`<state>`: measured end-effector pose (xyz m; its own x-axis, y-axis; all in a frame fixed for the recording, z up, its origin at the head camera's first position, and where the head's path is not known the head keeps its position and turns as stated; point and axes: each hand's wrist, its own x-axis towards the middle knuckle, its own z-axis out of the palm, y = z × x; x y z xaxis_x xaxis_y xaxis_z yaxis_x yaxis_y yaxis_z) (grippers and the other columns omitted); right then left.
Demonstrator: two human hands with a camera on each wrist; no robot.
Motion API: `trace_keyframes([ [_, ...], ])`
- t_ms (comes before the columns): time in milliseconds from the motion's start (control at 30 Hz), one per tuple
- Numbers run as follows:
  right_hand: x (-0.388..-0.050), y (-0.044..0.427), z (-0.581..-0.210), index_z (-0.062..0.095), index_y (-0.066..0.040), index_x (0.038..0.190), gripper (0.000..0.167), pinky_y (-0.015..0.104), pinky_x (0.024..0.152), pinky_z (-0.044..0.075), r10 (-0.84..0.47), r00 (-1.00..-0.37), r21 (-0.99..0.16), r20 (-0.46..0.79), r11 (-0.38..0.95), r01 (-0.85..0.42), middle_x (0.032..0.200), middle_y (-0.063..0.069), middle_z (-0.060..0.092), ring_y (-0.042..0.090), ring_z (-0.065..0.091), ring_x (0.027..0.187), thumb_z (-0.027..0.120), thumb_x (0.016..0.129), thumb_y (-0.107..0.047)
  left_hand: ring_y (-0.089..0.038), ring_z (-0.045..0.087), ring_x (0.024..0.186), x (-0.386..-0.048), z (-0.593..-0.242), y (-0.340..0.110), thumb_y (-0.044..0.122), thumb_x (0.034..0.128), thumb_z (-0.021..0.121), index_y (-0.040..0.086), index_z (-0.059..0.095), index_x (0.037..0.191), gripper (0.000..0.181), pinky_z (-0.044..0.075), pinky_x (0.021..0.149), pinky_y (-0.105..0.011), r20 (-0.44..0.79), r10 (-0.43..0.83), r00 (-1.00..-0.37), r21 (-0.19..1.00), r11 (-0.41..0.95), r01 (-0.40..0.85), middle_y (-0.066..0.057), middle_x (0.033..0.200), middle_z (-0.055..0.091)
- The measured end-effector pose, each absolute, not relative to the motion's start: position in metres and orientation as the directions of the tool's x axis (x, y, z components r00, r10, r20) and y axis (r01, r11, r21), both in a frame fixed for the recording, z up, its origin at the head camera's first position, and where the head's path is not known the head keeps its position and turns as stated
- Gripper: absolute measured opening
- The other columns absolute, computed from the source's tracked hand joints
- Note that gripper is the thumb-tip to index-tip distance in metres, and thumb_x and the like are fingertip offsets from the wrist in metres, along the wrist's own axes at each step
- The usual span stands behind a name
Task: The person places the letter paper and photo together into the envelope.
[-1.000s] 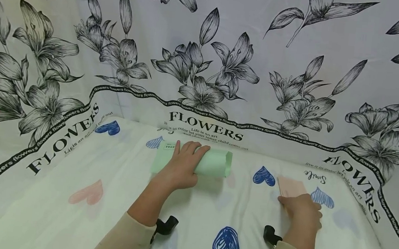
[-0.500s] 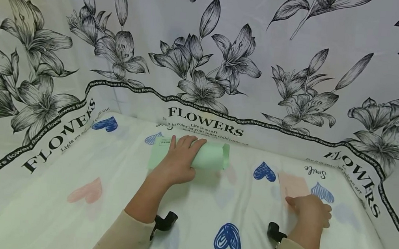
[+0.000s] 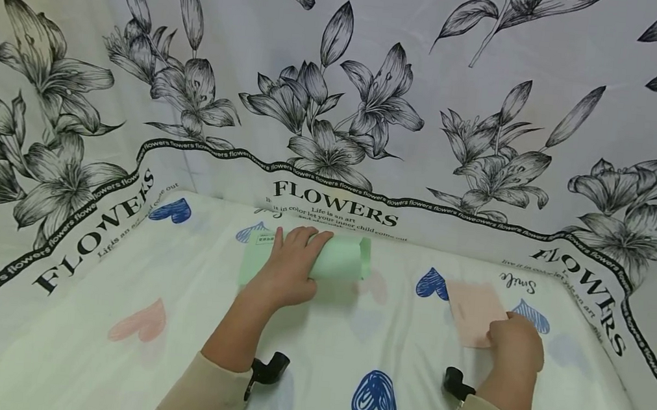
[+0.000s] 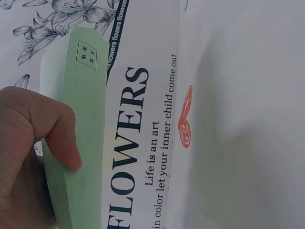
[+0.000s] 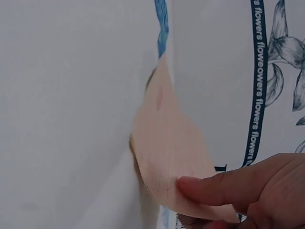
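Observation:
My left hand [image 3: 292, 270] grips a light green envelope [image 3: 340, 258] near the back of the cloth. Its right part curves over like a tube, and a printed stamp box sits at its upper left. In the left wrist view the thumb presses on the face of the envelope [image 4: 85, 129], with the other fingers hidden. On the right, my right hand [image 3: 516, 348] pinches a pink sheet of paper [image 3: 474, 312] by its lower right edge. The right wrist view shows the thumb on top of the pink paper [image 5: 164, 138], which bends and tilts; the fingers beneath are mostly hidden.
A white cloth [image 3: 191, 362] with printed hearts covers the surface. Behind it hangs a white curtain [image 3: 462, 21] with black lily drawings and a lettered border. Black wrist mounts [image 3: 272, 368] stick out from both sleeves.
My right hand has shifted from the pink paper's lower left to its lower right edge, and the paper has moved slightly left. The left hand keeps its hold on the envelope.

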<state>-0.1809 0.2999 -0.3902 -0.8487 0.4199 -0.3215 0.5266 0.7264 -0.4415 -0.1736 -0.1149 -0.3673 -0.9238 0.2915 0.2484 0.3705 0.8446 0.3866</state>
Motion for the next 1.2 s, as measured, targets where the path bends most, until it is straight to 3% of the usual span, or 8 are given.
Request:
trace_keyframes([
  [167,-0.178,0.293,-0.375,0.048,0.014,0.14,0.057,0.057,0.087,0.047,0.442,-0.868,-0.587,-0.226,0.65,0.483,0.133,0.039,0.049,0.048,0.051,0.108,0.051,0.095,-0.02,-0.036,0.03,0.144,-0.173,-0.369,-0.116,-0.003,0.0655,0.065,0.015,0.04,0.155,0.094,0.003,0.118,-0.069,0.254,0.287,-0.924,0.387,0.845,0.369,-0.015,0.149,0.043],
  [400,-0.181,0.275,-0.359,0.063,0.008,0.132,0.051,0.036,0.066,0.045,0.588,-0.809,-0.783,-0.005,0.501,0.368,0.12,0.028,0.064,0.032,0.056,0.095,0.049,0.102,-0.031,-0.036,0.031,0.144,-0.173,-0.367,-0.118,-0.001,0.0674,0.065,0.015,0.04,0.155,0.093,0.003,0.118,-0.069,0.25,0.283,-0.926,0.397,0.842,0.365,-0.016,0.149,0.043],
  [567,-0.183,0.27,-0.352,0.065,0.005,0.129,0.06,0.034,0.067,0.04,0.618,-0.785,-0.812,0.052,0.483,0.326,0.103,0.022,0.064,0.024,0.052,0.085,0.039,0.108,-0.044,-0.036,0.03,0.145,-0.173,-0.367,-0.118,-0.002,0.0674,0.065,0.015,0.04,0.155,0.093,0.0,0.119,-0.068,0.239,0.27,-0.933,0.413,0.841,0.349,-0.016,0.15,0.043],
  [733,-0.183,0.265,-0.35,0.059,0.01,0.119,0.056,0.034,0.059,0.04,0.534,-0.84,-0.792,0.097,0.553,0.26,0.083,0.019,0.061,0.024,0.052,0.069,0.032,0.11,-0.038,-0.036,0.03,0.145,-0.172,-0.366,-0.118,-0.002,0.0678,0.066,0.015,0.041,0.155,0.092,0.001,0.119,-0.067,0.236,0.265,-0.935,0.416,0.842,0.344,-0.016,0.149,0.043],
  [900,-0.184,0.257,-0.35,0.05,0.008,0.137,0.044,0.029,0.05,0.047,0.387,-0.921,-0.83,0.052,0.529,0.176,0.077,0.011,0.065,0.017,0.057,0.056,0.038,0.105,-0.021,-0.036,0.03,0.145,-0.172,-0.367,-0.118,-0.002,0.0682,0.066,0.015,0.04,0.155,0.092,0.0,0.119,-0.067,0.228,0.271,-0.935,0.415,0.842,0.345,-0.016,0.15,0.042],
  [1033,-0.184,0.251,-0.346,0.046,0.005,0.143,0.046,0.027,0.058,0.055,0.3,-0.954,-0.886,-0.027,0.435,0.162,0.091,0.004,0.068,0.013,0.063,0.065,0.046,0.1,-0.013,-0.036,0.03,0.145,-0.173,-0.368,-0.119,-0.001,0.0685,0.066,0.015,0.039,0.156,0.093,0.0,0.119,-0.068,0.228,0.272,-0.935,0.412,0.843,0.346,-0.016,0.15,0.042],
  [1200,-0.184,0.245,-0.338,0.051,0.004,0.144,0.049,0.026,0.065,0.056,0.233,-0.971,-0.926,-0.053,0.353,0.136,0.088,-0.011,0.07,0.008,0.064,0.073,0.06,0.102,-0.021,-0.036,0.03,0.145,-0.173,-0.368,-0.119,0.0,0.0688,0.066,0.015,0.04,0.155,0.092,0.003,0.119,-0.069,0.238,0.269,-0.933,0.403,0.847,0.347,-0.017,0.149,0.043],
])
